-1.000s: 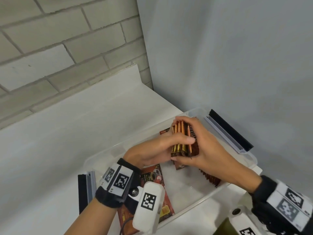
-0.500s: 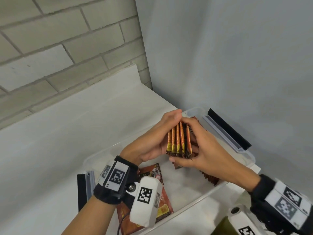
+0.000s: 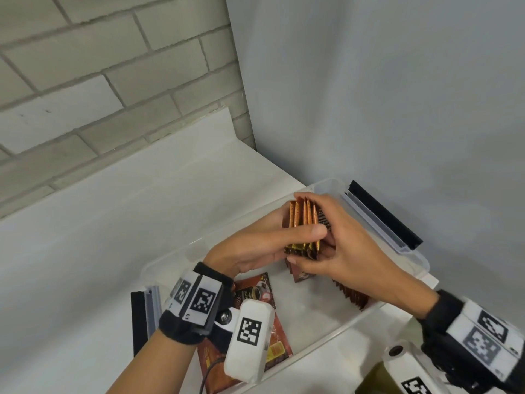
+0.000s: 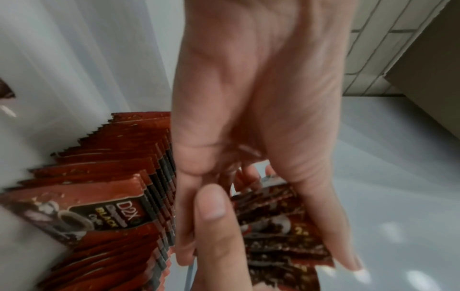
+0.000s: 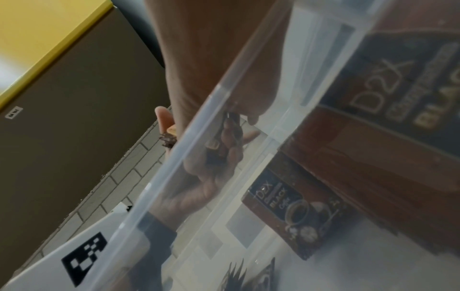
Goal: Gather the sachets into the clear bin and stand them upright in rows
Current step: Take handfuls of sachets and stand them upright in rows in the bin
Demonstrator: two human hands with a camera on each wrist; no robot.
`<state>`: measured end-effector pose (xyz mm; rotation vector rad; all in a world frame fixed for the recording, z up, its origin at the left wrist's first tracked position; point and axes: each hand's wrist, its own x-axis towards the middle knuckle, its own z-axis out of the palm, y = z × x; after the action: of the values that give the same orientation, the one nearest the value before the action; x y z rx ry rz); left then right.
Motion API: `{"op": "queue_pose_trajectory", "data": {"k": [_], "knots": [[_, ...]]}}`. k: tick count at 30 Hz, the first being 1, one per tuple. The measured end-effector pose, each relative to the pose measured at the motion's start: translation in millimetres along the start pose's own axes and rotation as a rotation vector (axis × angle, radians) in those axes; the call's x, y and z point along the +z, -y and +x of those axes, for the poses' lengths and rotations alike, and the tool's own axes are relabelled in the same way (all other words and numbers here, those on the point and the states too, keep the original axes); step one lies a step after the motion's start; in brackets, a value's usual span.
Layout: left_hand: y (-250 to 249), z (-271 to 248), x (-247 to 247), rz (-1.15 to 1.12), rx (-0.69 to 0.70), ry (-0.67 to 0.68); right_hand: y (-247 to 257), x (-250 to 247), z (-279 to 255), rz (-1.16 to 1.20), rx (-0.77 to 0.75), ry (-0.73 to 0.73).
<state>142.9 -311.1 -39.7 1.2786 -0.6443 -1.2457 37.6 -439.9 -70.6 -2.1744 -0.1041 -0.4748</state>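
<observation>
Over bin (image 3: 420, 258), both hands (fingers curled) round sachets (image 3: 303, 226)

The wrist camera (image 3: 250, 334) hides much of the flat sachets (image 3: 257, 291); the bin wall (image 5: 189, 149) blurs both hands.

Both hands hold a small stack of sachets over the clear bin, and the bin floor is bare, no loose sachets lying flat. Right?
Not quite. Loose sachets lie flat on the clear bin floor near the left wrist, as the head view shows. The rest holds: left hand and right hand hold the stack over the bin.
</observation>
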Motion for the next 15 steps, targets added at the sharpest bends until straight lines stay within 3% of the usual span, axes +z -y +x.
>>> {"op": "queue_pose_trajectory", "data": {"k": [5, 9, 15], "knots": [[-2.9, -0.4, 0.8, 0.001, -0.030, -0.021, -4.0, 1.8, 1.2, -0.034, 0.007, -0.007], [-1.7, 0.6, -2.3, -0.092, -0.001, -0.084, -4.2, 2.5, 1.0, 0.175, 0.162, 0.041], [-3.9, 3.5, -10.8, -0.202, 0.062, -0.222, 0.5, -2.5, 4.6, 0.246, 0.214, -0.226]]}}
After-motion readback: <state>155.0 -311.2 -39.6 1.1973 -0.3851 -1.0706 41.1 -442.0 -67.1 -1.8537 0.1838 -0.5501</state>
